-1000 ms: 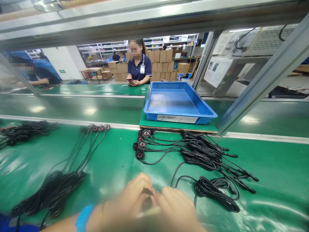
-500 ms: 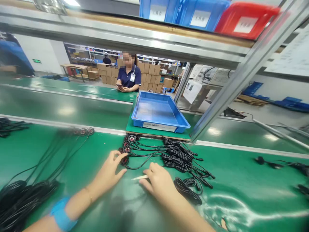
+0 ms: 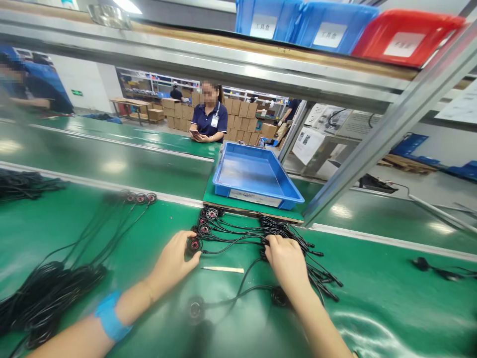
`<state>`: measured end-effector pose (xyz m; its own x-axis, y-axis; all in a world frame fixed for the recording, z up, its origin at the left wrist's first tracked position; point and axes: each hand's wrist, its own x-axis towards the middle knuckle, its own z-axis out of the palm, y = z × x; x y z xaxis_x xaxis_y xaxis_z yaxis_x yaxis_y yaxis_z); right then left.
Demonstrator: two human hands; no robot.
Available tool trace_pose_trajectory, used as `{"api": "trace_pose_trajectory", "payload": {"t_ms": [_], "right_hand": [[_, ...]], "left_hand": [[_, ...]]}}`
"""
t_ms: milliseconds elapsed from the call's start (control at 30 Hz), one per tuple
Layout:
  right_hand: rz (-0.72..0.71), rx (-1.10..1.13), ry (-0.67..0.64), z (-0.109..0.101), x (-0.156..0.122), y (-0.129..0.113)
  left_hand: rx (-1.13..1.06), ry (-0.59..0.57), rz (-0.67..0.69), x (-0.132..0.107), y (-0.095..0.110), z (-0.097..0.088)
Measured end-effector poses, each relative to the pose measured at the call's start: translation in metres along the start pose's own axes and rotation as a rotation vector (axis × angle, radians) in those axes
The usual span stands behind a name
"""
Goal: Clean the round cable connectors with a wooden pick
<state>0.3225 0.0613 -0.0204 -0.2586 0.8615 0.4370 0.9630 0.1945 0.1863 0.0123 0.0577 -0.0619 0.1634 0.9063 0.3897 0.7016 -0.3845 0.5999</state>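
Observation:
My left hand, with a blue band on its wrist, has thumb and fingers closed round the edge of a round black part with a red centre. Similar round parts lie just behind it, their cables running right. Over the coiled black cables my right hand has its fingers curled on a cable; the fingertips are partly hidden. Between the hands a pale, thin pointed tool rests on the green table. Nearer to me is another round part, blurred, with its cable attached.
A blue tray stands behind the cables. More cable bundles lie at left, and black cable pieces at right. A metal post and a shelf with blue and red bins rise ahead. A person is across the tables.
My right hand has let go of the pale tool and moved right onto the cables. My left hand has closed on a round part. A blurred round part now appears nearer to me.

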Motion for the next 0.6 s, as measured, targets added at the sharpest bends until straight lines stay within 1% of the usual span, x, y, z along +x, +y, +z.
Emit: {"api": "trace_pose_trajectory", "payload": {"t_ms": [67,100,167,200,233,267,300,333,367,433,500,600], "right_hand": [[-0.004,0.002,0.062,-0.015,-0.004,0.002],[-0.015,0.012,0.096,-0.023,-0.007,0.007],[-0.074,0.056,0.167,-0.038,-0.016,0.02],[-0.114,0.098,0.174,-0.043,-0.02,0.028],[-0.161,0.167,0.149,-0.047,-0.024,0.036],[-0.235,0.252,0.086,-0.049,-0.027,0.042],[-0.29,0.33,0.028,-0.049,-0.029,0.044],[-0.311,0.4,-0.01,-0.047,-0.031,0.042],[-0.303,0.458,-0.033,-0.044,-0.032,0.035],[-0.225,0.549,-0.051,-0.036,-0.034,0.008],[-0.172,0.663,-0.073,-0.025,-0.037,-0.029],[-0.191,0.827,-0.13,-0.007,-0.048,-0.082]], "left_hand": [[-0.055,0.025,-0.026,-0.003,0.005,-0.003],[-0.126,0.035,-0.047,-0.005,0.008,-0.004],[-0.354,0.027,-0.095,-0.01,0.016,-0.005],[-0.48,0.003,-0.119,-0.012,0.019,-0.005],[-0.584,-0.032,-0.134,-0.014,0.022,-0.004],[-0.665,-0.069,-0.148,-0.016,0.025,-0.003],[-0.725,-0.104,-0.16,-0.018,0.028,-0.002],[-0.766,-0.133,-0.173,-0.02,0.03,0.0],[-0.799,-0.156,-0.19,-0.021,0.031,0.001],[-0.858,-0.201,-0.242,-0.024,0.034,0.002],[-0.924,-0.242,-0.305,-0.027,0.036,0.001],[-1.021,-0.285,-0.372,-0.029,0.039,-0.003]]}}
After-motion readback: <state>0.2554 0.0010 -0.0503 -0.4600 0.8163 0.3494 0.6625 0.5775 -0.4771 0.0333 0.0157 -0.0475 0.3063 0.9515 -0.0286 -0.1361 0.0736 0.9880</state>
